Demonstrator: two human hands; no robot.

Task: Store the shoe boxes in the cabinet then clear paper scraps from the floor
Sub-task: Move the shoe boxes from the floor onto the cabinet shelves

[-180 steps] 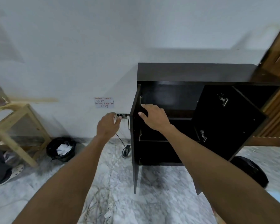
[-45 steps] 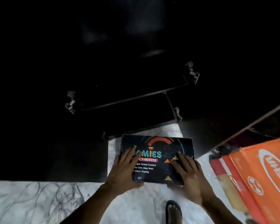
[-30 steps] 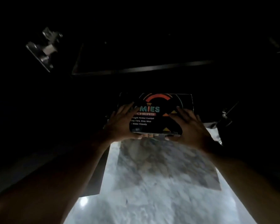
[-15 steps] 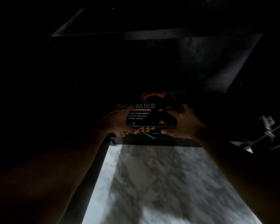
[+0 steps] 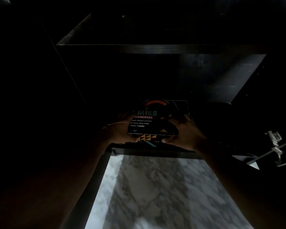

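Note:
A black shoe box [image 5: 157, 118] with coloured lettering and triangle patterns sits at the front of the lowest compartment of the dark cabinet [image 5: 155, 48]. My left hand [image 5: 119, 129] grips its left side and my right hand [image 5: 183, 131] grips its right side. The box rests just behind the cabinet's bottom front edge [image 5: 155, 152]. The inside of the cabinet is very dark, so its depth is hard to judge.
A shelf board spans the cabinet above the box. The open left door [image 5: 92, 179] runs down beside my left forearm. Door hinges [image 5: 276, 146] show at the right. Grey-white marble floor [image 5: 163, 195] lies below.
Both hands carried the box from the floor up and forward into the bottom compartment. Over the last half second it hardly moved.

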